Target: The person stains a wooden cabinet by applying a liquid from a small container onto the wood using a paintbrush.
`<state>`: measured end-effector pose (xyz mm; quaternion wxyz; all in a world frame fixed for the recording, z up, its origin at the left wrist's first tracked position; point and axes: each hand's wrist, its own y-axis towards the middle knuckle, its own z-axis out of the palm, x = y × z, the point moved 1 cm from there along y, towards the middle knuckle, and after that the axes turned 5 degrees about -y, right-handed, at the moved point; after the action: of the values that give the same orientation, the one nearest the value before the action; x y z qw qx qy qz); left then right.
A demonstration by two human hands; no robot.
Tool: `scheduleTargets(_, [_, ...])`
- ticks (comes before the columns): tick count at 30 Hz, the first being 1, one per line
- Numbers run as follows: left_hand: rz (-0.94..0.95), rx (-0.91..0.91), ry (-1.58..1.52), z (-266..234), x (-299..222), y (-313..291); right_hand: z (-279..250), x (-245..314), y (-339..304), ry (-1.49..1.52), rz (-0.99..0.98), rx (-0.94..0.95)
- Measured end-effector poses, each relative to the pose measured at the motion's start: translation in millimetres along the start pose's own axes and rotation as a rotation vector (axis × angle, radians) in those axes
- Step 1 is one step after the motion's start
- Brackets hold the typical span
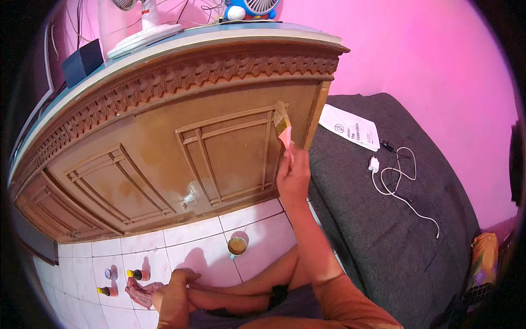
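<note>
My right hand [294,171] is closed round the pink handle of a paintbrush [284,131]. The brush's bristles touch the upper right corner of a raised moulding on a brown wooden cabinet [148,141]. Its front looks glossy, with uneven lighter and darker patches. Low on the left, my left hand [185,276] rests by my folded legs; its fingers are mostly hidden. On the tiles between my legs and the cabinet stands a cup [237,246] of brown liquid. Beside my legs lies a pinkish, striped, crumpled shape [141,292], perhaps a cloth.
Small bottles with yellow caps [138,274] and a purple-lidded container [111,272] stand on the white tiles [181,233]. A dark grey mattress [378,219] at right bears a paper packet [350,126] and a charger cable [397,192]. Fans [257,7] top the cabinet.
</note>
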<state>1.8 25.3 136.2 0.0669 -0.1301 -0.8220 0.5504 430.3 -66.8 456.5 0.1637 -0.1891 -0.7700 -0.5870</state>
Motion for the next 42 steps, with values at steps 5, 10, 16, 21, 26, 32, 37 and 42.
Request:
scheduleTargets(5, [0.009,-0.001,0.004,-0.6,-3.0,0.2,-8.6,-12.9,5.8,0.018,0.108,-0.060])
scheduleTargets(10, [0.002,0.000,-0.002,0.9,2.1,-1.2,-11.7,-7.5,3.8,-0.029,0.041,0.012])
scheduleTargets(16, [-0.002,0.005,-0.002,4.3,3.7,-2.1,-19.4,-12.3,3.4,0.051,0.077,-0.017])
scheduleTargets(21, [-0.006,0.005,-0.003,4.4,2.5,-2.3,-8.0,-11.1,4.3,-0.028,0.021,-0.031])
scheduleTargets(26, [-0.008,0.003,-0.008,2.5,3.9,-2.0,-11.4,-2.6,4.4,0.049,0.025,-0.010])
scheduleTargets(32, [-0.003,0.006,-0.008,1.2,2.8,-0.4,-9.3,0.3,2.3,0.072,-0.007,0.028])
scheduleTargets(37, [0.004,0.007,-0.006,2.6,0.5,0.1,-11.9,-6.0,3.6,0.016,0.061,-0.024])
scheduleTargets(42, [-0.001,0.008,-0.007,3.8,3.5,-2.2,-10.2,-2.7,3.4,0.059,-0.068,0.037])
